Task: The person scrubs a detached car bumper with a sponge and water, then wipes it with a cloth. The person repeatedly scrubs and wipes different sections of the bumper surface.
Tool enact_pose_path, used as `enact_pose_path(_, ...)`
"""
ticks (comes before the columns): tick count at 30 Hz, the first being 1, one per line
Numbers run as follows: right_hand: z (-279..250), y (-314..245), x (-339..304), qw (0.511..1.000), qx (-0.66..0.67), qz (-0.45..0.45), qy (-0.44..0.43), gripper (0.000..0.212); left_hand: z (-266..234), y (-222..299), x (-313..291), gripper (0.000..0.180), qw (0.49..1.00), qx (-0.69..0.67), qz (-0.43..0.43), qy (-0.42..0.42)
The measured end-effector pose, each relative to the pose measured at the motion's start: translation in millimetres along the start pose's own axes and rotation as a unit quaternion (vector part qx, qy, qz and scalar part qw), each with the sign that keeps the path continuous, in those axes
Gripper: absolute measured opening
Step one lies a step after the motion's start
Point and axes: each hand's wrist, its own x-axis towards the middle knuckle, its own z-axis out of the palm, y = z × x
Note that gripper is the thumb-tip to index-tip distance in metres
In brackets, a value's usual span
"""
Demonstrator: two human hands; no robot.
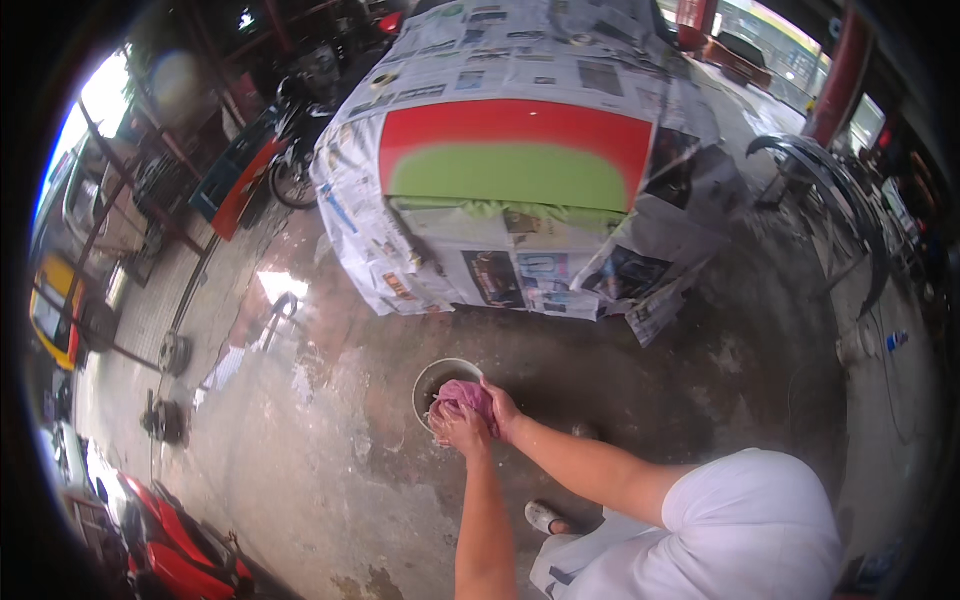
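Bucket (418, 385) as reference. Most of its inside is blocked from me by hands and cloth; what I can see of it is dark, so I can't tell the contents or level. Right hand (503, 408): fingers partly lost behind the cloth, grip depth unclear. Left hand (463, 430): seen from the back, fingertips hard to separate from the cloth. Lower end of the left forearm is cut off by the frame edge. Light-coloured shoe (541, 516) below and right of the bucket, partly covered by clothing. Cloth (462, 393) itself: pink, bunched into a rough lump, creased, looks damp but I can't confirm. It sits over the near right part of the bucket's mouth; can't tell if it touches the rim. Both hands are part-closed on it: left curled over the near side, right cupped on the right side. Beyond the bucket, a car (560, 60) masked in newspaper, with a bare panel (510, 165) red at the edges, soft green patch in the middle. Far left of the bucket, red motorcycle (165, 545), blurred and bent by the lens.
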Motion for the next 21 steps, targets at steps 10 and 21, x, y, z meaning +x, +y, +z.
enact_pose_path(10, -117, -158, -353, 0.946, -0.238, -0.218, 0.001, 0.079, 131, 203, -199, 0.044, 0.737, -0.510, 0.011, -0.444)
enact_pose_path(21, -388, -210, -830, 0.892, -0.077, -0.396, 0.205, 0.042, 262, 454, -703, 0.060, 0.524, -0.179, 0.436, -0.709)
